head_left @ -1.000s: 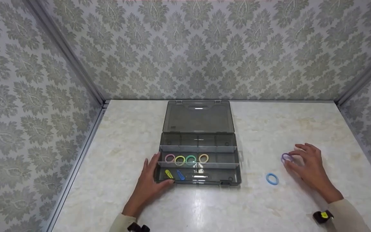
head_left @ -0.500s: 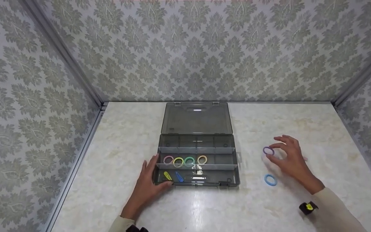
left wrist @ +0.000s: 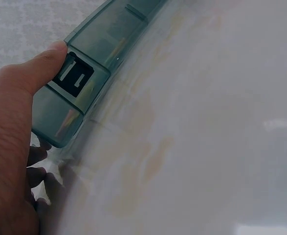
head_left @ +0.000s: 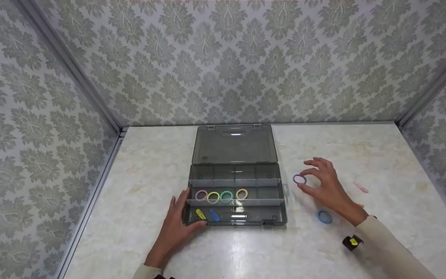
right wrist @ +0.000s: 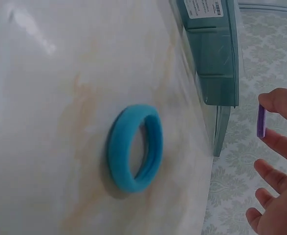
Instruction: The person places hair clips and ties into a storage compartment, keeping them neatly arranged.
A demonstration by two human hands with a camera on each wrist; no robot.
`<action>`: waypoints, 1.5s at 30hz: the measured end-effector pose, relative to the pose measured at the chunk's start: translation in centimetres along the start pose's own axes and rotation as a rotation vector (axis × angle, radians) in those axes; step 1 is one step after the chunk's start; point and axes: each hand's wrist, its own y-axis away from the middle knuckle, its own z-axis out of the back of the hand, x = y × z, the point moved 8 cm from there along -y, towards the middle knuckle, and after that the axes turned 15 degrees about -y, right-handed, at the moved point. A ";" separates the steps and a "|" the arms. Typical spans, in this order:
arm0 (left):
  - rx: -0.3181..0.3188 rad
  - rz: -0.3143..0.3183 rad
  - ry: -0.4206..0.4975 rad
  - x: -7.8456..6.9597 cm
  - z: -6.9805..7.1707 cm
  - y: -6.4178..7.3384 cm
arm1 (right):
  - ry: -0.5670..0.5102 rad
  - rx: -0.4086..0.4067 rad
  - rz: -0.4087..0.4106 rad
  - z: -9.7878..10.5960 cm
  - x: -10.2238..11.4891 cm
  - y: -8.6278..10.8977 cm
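My right hand (head_left: 325,186) pinches a purple hair tie (right wrist: 261,120) between thumb and index finger, above the table to the right of the box; the other fingers are spread. My left hand (head_left: 176,224) grips the left front corner of a grey see-through compartment box (head_left: 254,215), thumb on the front wall by the latch (left wrist: 74,74). Its middle row holds a pink hair tie (head_left: 196,196), a yellow one, a green one and a peach one (head_left: 237,195). In the front row lie a yellow snap clip (head_left: 200,214) and a blue snap clip (head_left: 215,215).
A blue hair tie (right wrist: 119,152) lies on the table below my right hand. Farther right is a pink snap clip (head_left: 361,187), and something orange (head_left: 360,205) peeks out by my right wrist. The box's lid (head_left: 234,147) is folded back toward the papered wall (head_left: 230,69).
My right hand has lifted the purple hair tie and carried it left toward the box, uncovering the pink clip. The left hand stays on the box.
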 end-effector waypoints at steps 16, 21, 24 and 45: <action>0.006 0.008 0.002 0.1 -0.1 0.0 | -0.054 0.100 0.022 -4.4 2.0 -2.4; 0.016 0.021 0.009 0.1 -0.1 0.1 | -0.067 0.138 0.029 -5.7 2.7 -3.0; 0.006 0.013 0.015 0.1 0.0 0.1 | -0.068 0.172 0.017 -6.4 3.1 -3.5; 0.004 0.017 0.027 0.3 0.1 0.3 | -0.083 0.475 0.013 -11.0 3.8 -4.7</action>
